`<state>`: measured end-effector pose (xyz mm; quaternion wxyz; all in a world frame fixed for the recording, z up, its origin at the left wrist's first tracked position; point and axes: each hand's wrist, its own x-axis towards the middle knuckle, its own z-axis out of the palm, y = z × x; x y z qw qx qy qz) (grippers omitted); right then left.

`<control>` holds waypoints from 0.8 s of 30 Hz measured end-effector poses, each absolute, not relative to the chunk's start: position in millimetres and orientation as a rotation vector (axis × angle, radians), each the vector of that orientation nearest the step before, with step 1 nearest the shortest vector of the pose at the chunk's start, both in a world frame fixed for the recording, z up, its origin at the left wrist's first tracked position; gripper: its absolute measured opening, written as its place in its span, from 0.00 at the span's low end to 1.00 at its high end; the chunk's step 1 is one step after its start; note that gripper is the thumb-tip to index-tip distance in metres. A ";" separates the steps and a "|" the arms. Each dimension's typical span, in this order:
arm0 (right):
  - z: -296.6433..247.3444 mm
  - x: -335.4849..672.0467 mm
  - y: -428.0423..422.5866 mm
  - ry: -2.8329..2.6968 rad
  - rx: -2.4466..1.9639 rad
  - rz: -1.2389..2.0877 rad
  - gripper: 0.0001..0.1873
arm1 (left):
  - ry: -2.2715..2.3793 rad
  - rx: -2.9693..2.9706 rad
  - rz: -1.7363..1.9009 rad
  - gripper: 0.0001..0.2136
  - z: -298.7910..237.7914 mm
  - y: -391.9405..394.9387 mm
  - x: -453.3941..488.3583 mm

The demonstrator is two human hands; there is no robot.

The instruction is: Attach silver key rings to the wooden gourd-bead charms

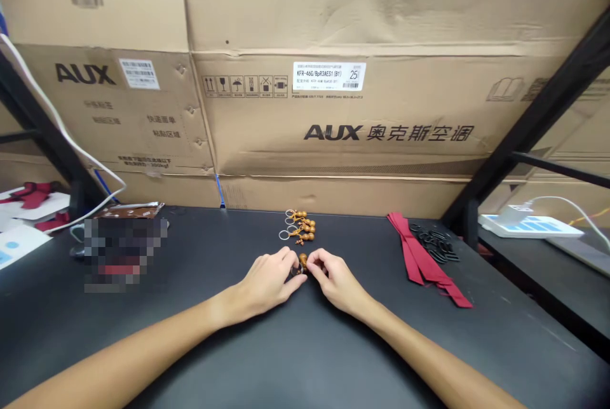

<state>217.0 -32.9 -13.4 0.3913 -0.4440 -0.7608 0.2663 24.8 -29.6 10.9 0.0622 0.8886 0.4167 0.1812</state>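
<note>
- We look down on a black table (286,358) filling the lower frame, with brown AUX cardboard (391,104) standing across the top half; the AUX name shows three times, one of them cut by the top edge, and we cannot see inside.
- At the center of the frame, one brown wooden gourd charm (304,259) sits between two bare hands, with a metal ring (298,271) just to its lower left.
- The left hand (271,279) comes from the lower left, its thumb and fingers closed about the charm's ring.
- The right hand (338,279) comes from the lower right, thumb and forefinger drawn together at the charm's right edge; we cannot tell whether they grip anything.
- Just above the hands we count about four more gourd charms (305,228) with rings, close together.
- Right of center lie at least two overlapping red ribbons (417,256), beside a heap of black clips (434,244), too tangled to count.
- At left is one pixelated package (119,250), its contents hidden, next to a shiny brown packet (128,210).
- At far right, one white power strip (538,228) holds one white adapter (513,214).
</note>
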 end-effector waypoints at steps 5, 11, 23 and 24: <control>-12.8 216.6 -33.8 -1.945 -1.109 0.680 0.10 | 1.230 2.727 0.519 0.10 8.5 -28.8 28.2; -15.5 218.7 -30.5 -1.944 -1.179 0.577 0.10 | 1.112 2.706 0.592 0.10 7.7 -23.1 21.9; -16.0 221.5 -31.7 -2.026 -1.146 0.559 0.10 | 1.086 2.750 0.519 0.10 9.9 -22.6 20.2; -16.9 221.8 -31.3 -2.030 -1.156 0.543 0.09 | 1.069 2.745 0.524 0.11 9.3 -22.2 19.9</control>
